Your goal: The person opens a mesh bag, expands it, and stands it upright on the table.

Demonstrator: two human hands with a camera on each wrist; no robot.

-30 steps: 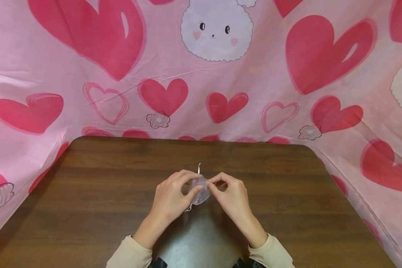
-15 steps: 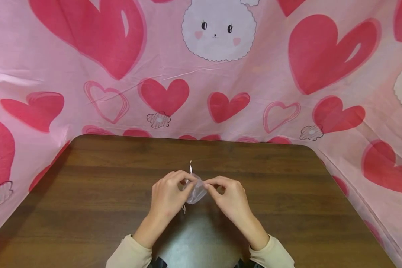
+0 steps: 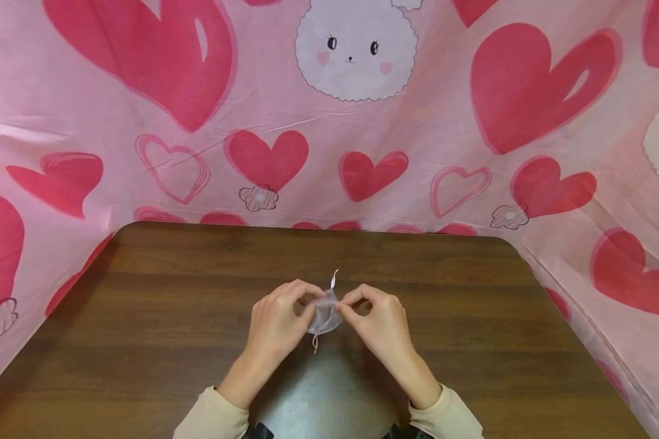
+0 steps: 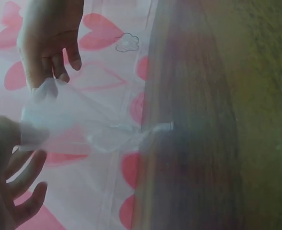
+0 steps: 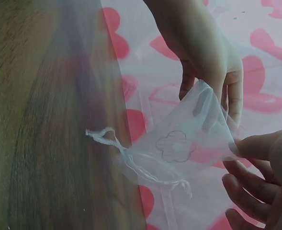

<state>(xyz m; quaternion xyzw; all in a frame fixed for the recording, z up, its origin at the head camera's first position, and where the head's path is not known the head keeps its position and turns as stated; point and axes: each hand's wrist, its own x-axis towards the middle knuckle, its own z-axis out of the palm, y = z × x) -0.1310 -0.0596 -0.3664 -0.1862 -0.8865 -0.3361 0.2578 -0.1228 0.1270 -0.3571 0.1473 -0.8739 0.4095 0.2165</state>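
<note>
A small sheer white drawstring bag [image 3: 325, 318] is held up above the table between both hands. My left hand [image 3: 280, 318] pinches its left side with thumb and fingertips, while my right hand [image 3: 383, 320] pinches the opposite side. In the right wrist view the see-through bag [image 5: 176, 143] spreads out between the two pinches, with its thin white ribbon cord [image 5: 105, 136] dangling from the gathered end. From the left wrist, the bag [image 4: 78, 115] looks blurred and hazy. No contents can be made out.
Below the hands lies a dark brown wooden table [image 3: 197, 292] with rounded far corners. A pink cloth [image 3: 318, 116] printed with hearts hangs behind and beside it. Light-coloured sleeves [image 3: 216, 414] cover both forearms.
The bag first shifted a little left and tilted, then came back right. Its ribbon ends swung along with it. Both hands keep their pinch.
</note>
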